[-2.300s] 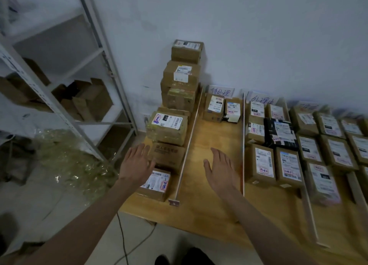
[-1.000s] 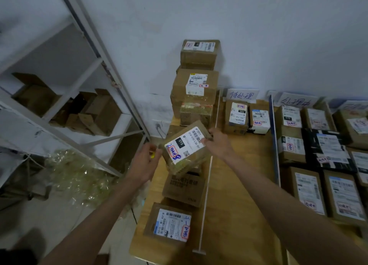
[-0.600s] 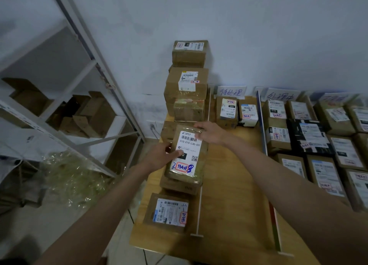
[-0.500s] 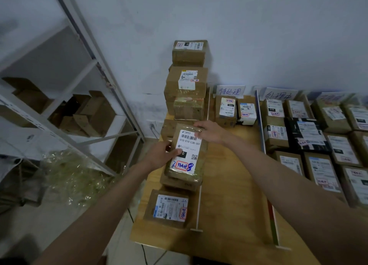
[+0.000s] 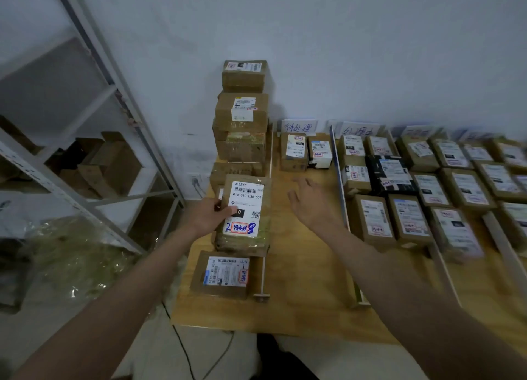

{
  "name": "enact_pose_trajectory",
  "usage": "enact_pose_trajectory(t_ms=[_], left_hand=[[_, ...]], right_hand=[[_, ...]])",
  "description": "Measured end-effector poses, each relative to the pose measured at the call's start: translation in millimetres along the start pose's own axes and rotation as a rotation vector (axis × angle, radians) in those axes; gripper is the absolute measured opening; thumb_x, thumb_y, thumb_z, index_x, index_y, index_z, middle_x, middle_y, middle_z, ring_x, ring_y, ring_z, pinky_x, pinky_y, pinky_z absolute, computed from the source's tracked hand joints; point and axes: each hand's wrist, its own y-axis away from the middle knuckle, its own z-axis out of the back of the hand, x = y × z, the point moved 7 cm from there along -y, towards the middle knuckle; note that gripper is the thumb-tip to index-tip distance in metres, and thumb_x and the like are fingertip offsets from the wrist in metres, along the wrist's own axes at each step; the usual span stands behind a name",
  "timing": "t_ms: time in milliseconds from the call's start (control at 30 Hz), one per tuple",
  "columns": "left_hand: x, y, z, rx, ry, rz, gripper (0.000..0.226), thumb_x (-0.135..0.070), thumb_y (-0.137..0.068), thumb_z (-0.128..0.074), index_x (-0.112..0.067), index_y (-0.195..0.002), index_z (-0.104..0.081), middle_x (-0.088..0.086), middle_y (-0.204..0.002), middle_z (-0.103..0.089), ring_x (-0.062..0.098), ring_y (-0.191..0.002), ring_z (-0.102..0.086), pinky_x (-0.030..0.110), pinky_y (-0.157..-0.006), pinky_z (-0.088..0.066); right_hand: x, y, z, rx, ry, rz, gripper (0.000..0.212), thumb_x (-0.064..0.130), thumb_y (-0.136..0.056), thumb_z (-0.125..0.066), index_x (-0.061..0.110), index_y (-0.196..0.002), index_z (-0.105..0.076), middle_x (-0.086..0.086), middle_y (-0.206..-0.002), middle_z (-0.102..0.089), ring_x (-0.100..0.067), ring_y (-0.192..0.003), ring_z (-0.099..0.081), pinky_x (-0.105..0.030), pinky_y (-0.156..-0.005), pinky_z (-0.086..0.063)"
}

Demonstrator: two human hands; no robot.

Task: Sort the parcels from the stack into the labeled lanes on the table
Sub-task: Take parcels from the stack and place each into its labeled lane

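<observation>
A brown parcel with a white label marked in red and blue lies flat over lower boxes at the table's left edge. My left hand grips its left side, thumb on the label. My right hand hovers open above the bare wood of the first lane, apart from the parcel. Behind the parcel rises the stack of brown boxes against the wall. A flat labelled parcel lies in front of it. Two small parcels sit at the far end of the first lane, below a handwritten lane sign.
Thin rails divide the wooden table into lanes. Lanes to the right hold several labelled parcels. A metal shelf rack with cardboard stands at left, crumpled plastic wrap on the floor below it.
The parcel went from tilted in both hands to lying flat on the lower boxes. My right hand let go of its top edge and moved right over the first lane.
</observation>
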Motion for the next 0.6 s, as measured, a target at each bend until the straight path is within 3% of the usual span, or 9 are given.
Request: enact_pose_trajectory(t_ms=[267,333,467,533,600], left_hand=[[-45.2,-29.4,-56.5,0.069,-0.109,-0.06,0.036,-0.046,-0.096,-0.055,-0.014,-0.109,-0.067,0.006,-0.112,-0.071,0.011,-0.082,-0.062,0.019,-0.066,-0.045],[-55.0,-47.3,-70.2,0.086,-0.116,-0.054,0.041,-0.047,-0.096,-0.055,-0.013,-0.116,-0.066,0.006,-0.114,-0.071,0.014,-0.086,-0.063,0.021,-0.068,-0.046],[-69.5,-94.2,-93.2,0.102,-0.059,-0.013,0.045,-0.046,-0.095,-0.057,-0.013,-0.125,-0.063,0.006,-0.116,-0.07,0.023,-0.101,-0.066,0.04,-0.091,-0.052],[-76.2,-121.1,-103.5,0.106,-0.049,0.003,0.045,-0.045,-0.095,-0.057,-0.011,-0.124,-0.063,0.009,-0.116,-0.07,0.024,-0.101,-0.066,0.041,-0.092,-0.052],[-79.4,-147.8,-113.9,0.1,-0.012,0.025,0.044,-0.042,-0.096,-0.058,-0.009,-0.124,-0.064,0.01,-0.117,-0.07,0.024,-0.101,-0.067,0.033,-0.083,-0.053]], right_hand=[[-81.5,34.4,23.4,-0.104,0.111,-0.124,0.044,0.029,-0.102,-0.047,0.017,-0.144,-0.042,-0.006,-0.146,-0.046,-0.025,-0.137,-0.041,-0.042,-0.116,-0.031],[-103.4,28.4,28.0,-0.109,0.119,-0.159,0.046,0.03,-0.102,-0.046,0.016,-0.145,-0.04,-0.007,-0.149,-0.043,-0.025,-0.14,-0.036,-0.043,-0.118,-0.027],[-141.7,4.2,33.6,-0.111,0.08,-0.202,0.047,0.03,-0.102,-0.045,0.014,-0.146,-0.039,-0.009,-0.151,-0.041,-0.026,-0.142,-0.034,-0.045,-0.118,-0.029],[-157.6,-11.8,35.2,-0.122,0.044,-0.214,0.046,0.027,-0.101,-0.047,0.017,-0.145,-0.04,-0.006,-0.148,-0.043,-0.024,-0.139,-0.037,-0.044,-0.117,-0.031],[-173.3,-28.9,33.7,-0.116,0.033,-0.224,0.046,0.026,-0.1,-0.048,0.018,-0.144,-0.041,-0.004,-0.145,-0.046,-0.022,-0.136,-0.04,-0.043,-0.116,-0.033]])
